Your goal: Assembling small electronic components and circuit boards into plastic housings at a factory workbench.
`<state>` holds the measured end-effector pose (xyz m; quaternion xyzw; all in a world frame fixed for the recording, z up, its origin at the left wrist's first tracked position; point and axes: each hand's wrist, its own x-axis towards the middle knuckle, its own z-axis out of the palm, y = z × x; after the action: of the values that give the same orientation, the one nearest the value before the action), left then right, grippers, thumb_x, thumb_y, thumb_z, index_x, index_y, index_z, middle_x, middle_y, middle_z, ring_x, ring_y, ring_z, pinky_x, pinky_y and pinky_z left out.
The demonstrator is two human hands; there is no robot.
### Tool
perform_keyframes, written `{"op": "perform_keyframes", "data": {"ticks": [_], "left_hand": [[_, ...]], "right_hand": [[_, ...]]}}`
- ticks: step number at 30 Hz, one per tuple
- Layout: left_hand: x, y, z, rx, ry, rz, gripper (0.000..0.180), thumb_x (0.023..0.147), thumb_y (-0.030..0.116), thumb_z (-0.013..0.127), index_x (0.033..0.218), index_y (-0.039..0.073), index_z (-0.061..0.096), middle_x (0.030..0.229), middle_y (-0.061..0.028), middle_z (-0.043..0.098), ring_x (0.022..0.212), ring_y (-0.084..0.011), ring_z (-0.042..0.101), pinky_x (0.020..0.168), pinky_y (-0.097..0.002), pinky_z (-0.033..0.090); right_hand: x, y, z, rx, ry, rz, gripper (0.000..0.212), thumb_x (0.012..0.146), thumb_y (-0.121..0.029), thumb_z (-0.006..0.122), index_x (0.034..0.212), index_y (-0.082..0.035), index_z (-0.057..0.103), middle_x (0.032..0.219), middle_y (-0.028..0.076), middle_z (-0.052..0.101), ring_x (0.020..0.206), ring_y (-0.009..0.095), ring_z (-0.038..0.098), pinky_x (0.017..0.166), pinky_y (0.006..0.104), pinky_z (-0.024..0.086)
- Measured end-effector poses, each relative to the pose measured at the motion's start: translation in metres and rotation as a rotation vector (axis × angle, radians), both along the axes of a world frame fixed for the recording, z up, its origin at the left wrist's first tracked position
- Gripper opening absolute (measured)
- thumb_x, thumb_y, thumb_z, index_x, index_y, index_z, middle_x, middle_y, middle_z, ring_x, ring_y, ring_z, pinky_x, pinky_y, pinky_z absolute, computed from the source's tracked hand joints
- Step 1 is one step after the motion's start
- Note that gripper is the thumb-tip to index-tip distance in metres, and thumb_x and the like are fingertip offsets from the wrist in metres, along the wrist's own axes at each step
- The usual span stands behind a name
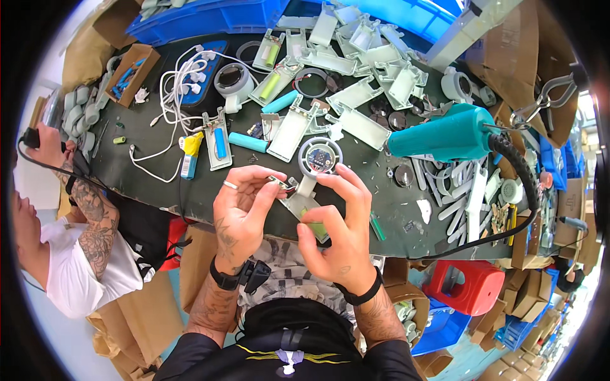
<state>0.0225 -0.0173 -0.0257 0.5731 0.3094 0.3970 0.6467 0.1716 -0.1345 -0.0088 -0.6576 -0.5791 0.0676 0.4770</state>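
Observation:
My left hand pinches a small circuit board between thumb and fingertips; thin wires run from it toward a round-headed device. The device's grey ring head shows a circuit board inside, and its pale handle points toward me with a green battery cell partly hidden. Over the handle, my right hand has thumb and index finger bent and slightly apart, while another fingertip touches the ring's lower edge. Beyond lie an opened pale casing and a teal battery cell.
A teal hand tool hangs at the right on a black cable. Pale casings crowd the table's back, before blue bins. White cables lie at the left. A co-worker's tattooed arm reaches the left edge. A red stool stands below right.

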Motion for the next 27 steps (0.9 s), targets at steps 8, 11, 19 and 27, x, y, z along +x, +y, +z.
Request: {"op": "perform_keyframes", "data": {"ticks": [8, 11, 19, 27], "left_hand": [[-0.004, 0.0, -0.001, -0.064, -0.039, -0.021, 0.017, 0.108, 0.0, 0.061, 0.124, -0.003, 0.06, 0.111, -0.0147, 0.073, 0.095, -0.0181, 0.075, 0.09, -0.0342, 0.064], [-0.005, 0.001, -0.001, -0.104, -0.026, -0.03, 0.018, 0.108, 0.0, 0.06, 0.125, -0.004, 0.061, 0.109, -0.0136, 0.073, 0.093, -0.0187, 0.075, 0.087, -0.0344, 0.065], [-0.003, 0.001, -0.003, -0.054, -0.006, -0.049, 0.016, 0.106, -0.001, 0.06, 0.121, -0.005, 0.065, 0.103, -0.0087, 0.071, 0.091, -0.0143, 0.073, 0.084, -0.0309, 0.064], [-0.002, -0.003, 0.003, -0.081, 0.052, -0.064, 0.01, 0.105, 0.001, 0.066, 0.114, -0.005, 0.065, 0.096, -0.0097, 0.073, 0.081, -0.0155, 0.075, 0.075, -0.0292, 0.064]], "right_hand": [[-0.005, 0.004, -0.011, 0.03, 0.008, -0.087, 0.022, 0.085, -0.006, 0.084, 0.101, -0.006, 0.068, 0.143, 0.017, 0.059, 0.14, 0.048, 0.051, 0.112, 0.0569, 0.045], [-0.005, 0.006, -0.01, 0.024, -0.017, -0.105, 0.028, 0.085, -0.006, 0.084, 0.11, -0.007, 0.07, 0.143, 0.016, 0.059, 0.141, 0.048, 0.05, 0.113, 0.0566, 0.045], [-0.011, 0.018, -0.012, 0.005, -0.146, -0.155, 0.02, 0.087, -0.005, 0.082, 0.105, -0.007, 0.073, 0.147, 0.016, 0.057, 0.144, 0.047, 0.047, 0.114, 0.0557, 0.044], [-0.008, 0.016, -0.013, -0.003, -0.092, -0.128, 0.016, 0.089, -0.001, 0.079, 0.101, -0.005, 0.07, 0.147, 0.017, 0.057, 0.144, 0.048, 0.047, 0.114, 0.0565, 0.043]]}}
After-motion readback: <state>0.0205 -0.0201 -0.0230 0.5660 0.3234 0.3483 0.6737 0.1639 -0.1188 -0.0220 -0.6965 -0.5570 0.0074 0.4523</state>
